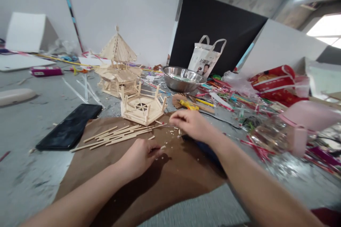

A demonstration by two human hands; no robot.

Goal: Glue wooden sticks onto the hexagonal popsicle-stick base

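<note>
My left hand (141,156) is closed low over the brown sheet (176,177), with a short piece of wooden stick (163,147) at its pinched fingertips. To the right, my right hand (193,124) has its fingers pinched together near small stick offcuts (174,129); what they hold is hidden. Several long thin wooden sticks (117,137) lie on the sheet left of my hands. Behind them stands a six-sided stick frame (144,108) with short posts and a spoked floor. A taller pagoda model (118,67) with a pointed roof is just beyond it.
A black phone (69,127) lies at the left. Past my right hand are a yellow-handled tool (189,105) and a metal bowl (182,79). A white bag (205,56) leans on a black board (221,21). Coloured scraps (234,103) and a pink container (311,117) crowd the right.
</note>
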